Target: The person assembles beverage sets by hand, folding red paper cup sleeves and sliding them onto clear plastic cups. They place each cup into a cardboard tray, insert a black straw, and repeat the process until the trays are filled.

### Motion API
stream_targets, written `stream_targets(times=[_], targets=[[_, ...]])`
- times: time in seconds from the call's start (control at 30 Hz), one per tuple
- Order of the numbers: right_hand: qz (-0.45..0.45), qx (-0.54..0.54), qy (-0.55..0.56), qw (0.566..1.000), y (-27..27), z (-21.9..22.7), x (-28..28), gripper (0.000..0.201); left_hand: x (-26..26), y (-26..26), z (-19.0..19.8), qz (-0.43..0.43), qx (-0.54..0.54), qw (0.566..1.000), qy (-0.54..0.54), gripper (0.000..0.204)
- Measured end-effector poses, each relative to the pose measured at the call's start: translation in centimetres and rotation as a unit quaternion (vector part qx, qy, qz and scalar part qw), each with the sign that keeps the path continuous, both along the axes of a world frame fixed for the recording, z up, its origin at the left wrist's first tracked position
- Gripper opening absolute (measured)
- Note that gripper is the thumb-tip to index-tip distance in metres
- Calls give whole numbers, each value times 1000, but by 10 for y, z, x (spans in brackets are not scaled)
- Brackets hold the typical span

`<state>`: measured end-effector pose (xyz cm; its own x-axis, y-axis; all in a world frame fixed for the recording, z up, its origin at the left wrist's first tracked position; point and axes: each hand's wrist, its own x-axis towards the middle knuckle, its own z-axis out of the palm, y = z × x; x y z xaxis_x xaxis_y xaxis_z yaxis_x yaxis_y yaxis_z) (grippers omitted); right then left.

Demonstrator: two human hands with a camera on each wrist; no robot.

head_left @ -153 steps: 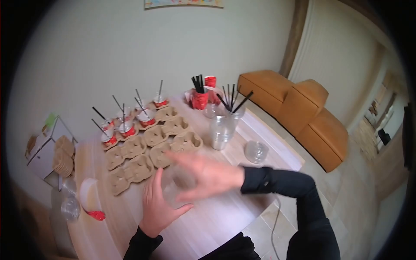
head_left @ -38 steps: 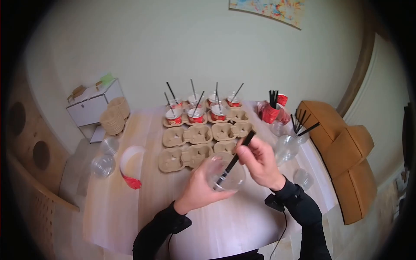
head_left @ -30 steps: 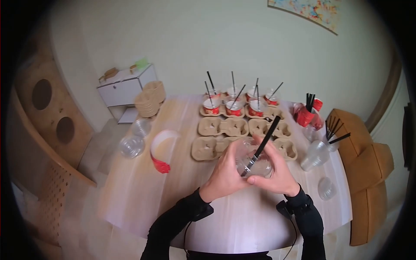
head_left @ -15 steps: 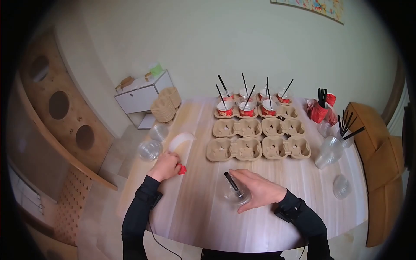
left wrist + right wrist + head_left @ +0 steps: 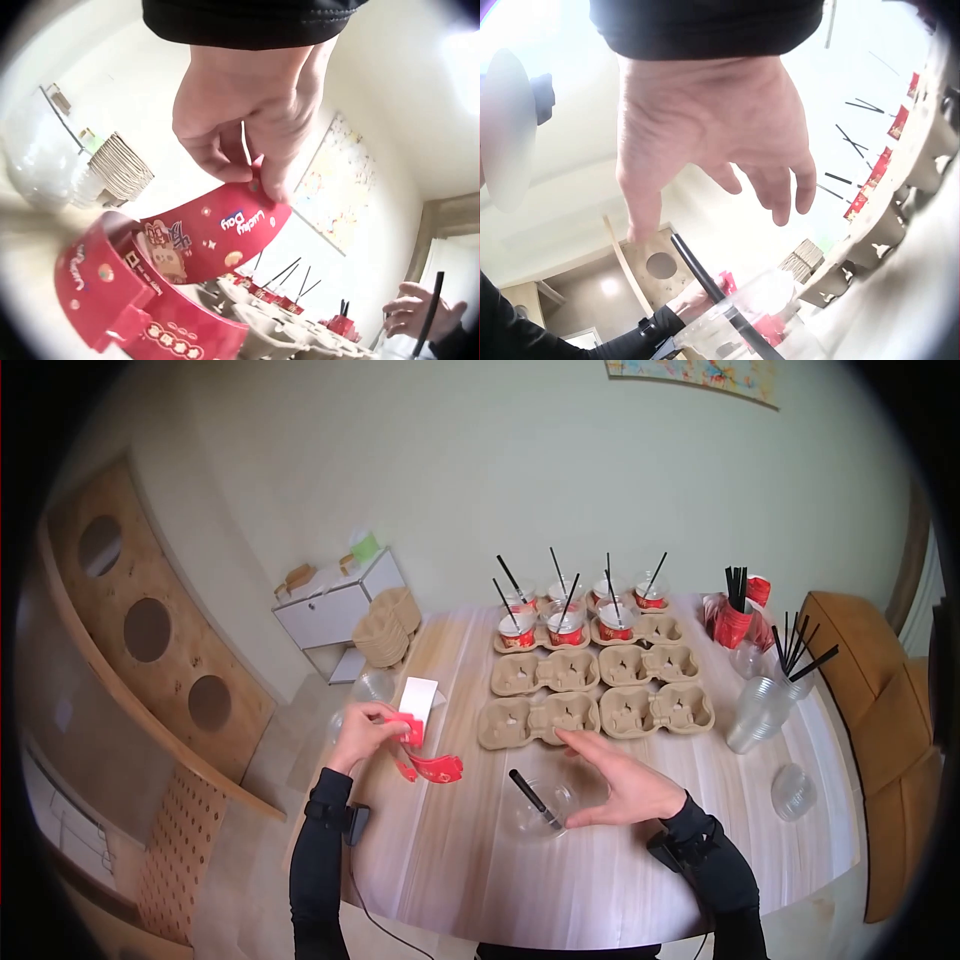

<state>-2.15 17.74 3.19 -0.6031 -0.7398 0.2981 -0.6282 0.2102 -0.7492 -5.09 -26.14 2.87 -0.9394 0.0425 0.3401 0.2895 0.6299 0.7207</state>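
My left hand pinches the end of a red printed paper sleeve between thumb and fingers. More red sleeves lie just under it on the table, curled in the left wrist view. A clear plastic cup with a black straw leaning in it stands on the table. Beside its right side is my right hand, fingers spread, holding nothing. In the right wrist view the straw rises below the open right hand.
Beyond the cup are cardboard cup trays, the back ones holding red-sleeved cups with straws. At right stand stacked clear cups, lids and a red cup of straws. More trays are stacked at the far left.
The left hand has lifted one sleeve from the others, which have shifted and uncovered a white piece. The right hand has come off the cup and moved slightly right.
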Motion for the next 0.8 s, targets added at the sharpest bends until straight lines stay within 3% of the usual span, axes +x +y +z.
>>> stream_targets(times=[0.03, 0.1, 0.23, 0.27, 0.33, 0.5, 0.57, 0.6, 0.63, 0.7, 0.77, 0.8], targets=[[-4, -2, 3, 1000, 1, 2, 0, 104, -1, 5, 4, -4, -2, 1000, 3, 13], [-49, -55, 3, 997, 3, 7, 0, 88, -3, 18, 11, 88, 188, 978, 28, 11], [-114, -128, 64, 983, -4, 22, 6, 73, 3, 80, 28, 1, 301, 943, 141, 13], [-136, -149, 151, 968, -10, 25, 8, 70, 13, 105, 39, -24, 331, 934, 134, 12], [-153, -186, 278, 930, -20, 34, 10, 70, 26, 143, 46, -50, 359, 922, 134, 11], [-221, -236, 316, 892, -39, 41, 15, 69, 47, 209, 56, -136, 403, 897, 123, 9], [-173, -262, 288, 904, -37, 31, 7, 70, 50, 222, 56, -233, 407, 875, 124, 11], [-176, -260, 287, 905, -35, 29, 5, 70, 50, 220, 56, -236, 343, 897, 151, 13], [-201, -290, 299, 887, -32, 28, 2, 75, 48, 220, 56, -237, 345, 896, 150, 13], [-227, -317, 315, 865, -30, 23, -3, 80, 43, 221, 60, -196, 382, 859, 279, 27], [-169, -548, 139, 807, -33, 17, -7, 89, 38, 210, 53, -151, 388, 855, 309, 34], [-146, -528, 163, 820, -24, 19, -9, 88, 34, 206, 50, -73, 400, 854, 325, 34]])
